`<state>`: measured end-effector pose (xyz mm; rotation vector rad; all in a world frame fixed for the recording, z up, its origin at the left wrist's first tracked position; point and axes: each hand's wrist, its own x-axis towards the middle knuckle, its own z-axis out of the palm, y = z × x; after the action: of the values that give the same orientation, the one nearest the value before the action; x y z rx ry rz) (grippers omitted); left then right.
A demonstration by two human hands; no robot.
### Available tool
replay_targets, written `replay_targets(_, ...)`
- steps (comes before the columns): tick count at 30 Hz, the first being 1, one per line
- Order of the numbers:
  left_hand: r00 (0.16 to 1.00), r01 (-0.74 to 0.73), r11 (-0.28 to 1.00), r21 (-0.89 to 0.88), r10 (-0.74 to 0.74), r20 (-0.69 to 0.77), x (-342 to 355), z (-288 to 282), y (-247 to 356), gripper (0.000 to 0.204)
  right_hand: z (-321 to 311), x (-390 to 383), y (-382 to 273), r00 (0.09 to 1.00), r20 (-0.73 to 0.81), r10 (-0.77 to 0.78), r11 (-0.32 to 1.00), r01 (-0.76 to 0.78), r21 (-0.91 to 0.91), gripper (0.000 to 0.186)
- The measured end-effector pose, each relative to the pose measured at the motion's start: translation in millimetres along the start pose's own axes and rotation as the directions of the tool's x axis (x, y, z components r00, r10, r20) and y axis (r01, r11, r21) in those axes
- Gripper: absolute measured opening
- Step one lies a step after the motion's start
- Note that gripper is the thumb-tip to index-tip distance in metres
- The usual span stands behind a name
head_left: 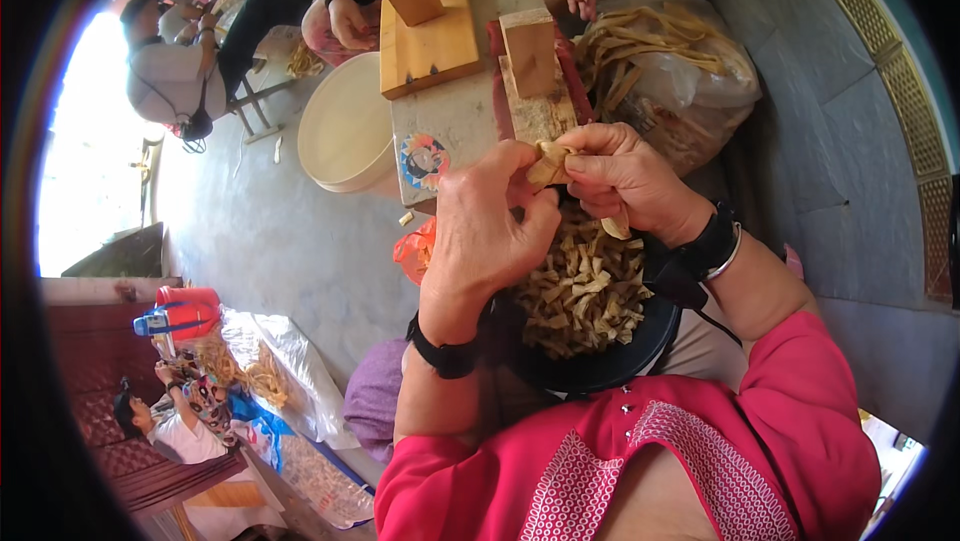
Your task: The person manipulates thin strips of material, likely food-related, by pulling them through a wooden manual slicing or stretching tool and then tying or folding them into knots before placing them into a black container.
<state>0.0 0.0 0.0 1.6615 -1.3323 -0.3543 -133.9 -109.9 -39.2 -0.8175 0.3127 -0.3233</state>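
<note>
Both hands pinched on one tan strip above the bowl.

Nearest us, the black bowl (pixel 640 346) sits in our lap, heaped with knotted tan pieces (pixel 585 291). Just above it our left hand (pixel 490 231) and right hand (pixel 620 181) meet, fingertips clamped on the folded tan strip (pixel 550 163); it lies between them, long axis roughly left-right, both hands equally near. Beyond, a wooden block (pixel 530 51) on the grey table (pixel 455 116), a bag of strips (pixel 670 61) right, a cream basin (pixel 345 126) left.
</note>
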Motion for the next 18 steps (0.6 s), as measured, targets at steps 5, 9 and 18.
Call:
replay_targets(5, 0.977, 0.071, 0.993, 0.096, -0.089, 0.194, 2, -2, -7, 0.022, 0, -1, -7, 0.999, 0.043, 0.029, 0.997, -0.026, -0.075, 0.014)
replay_targets(9, 0.869, 0.456, 0.774, -0.440, -0.281, 0.406, 3, -19, -4, 0.027, 2, -11, -31, 0.991, 0.094, -0.099, 0.957, 0.120, -0.263, 0.011)
replay_targets(18, 0.941, 0.220, 0.952, -0.212, -0.151, 0.302, 3, -28, -16, 0.024, -13, -15, -46, 0.970, 0.109, -0.215, 0.750, 0.236, -0.617, 0.008)
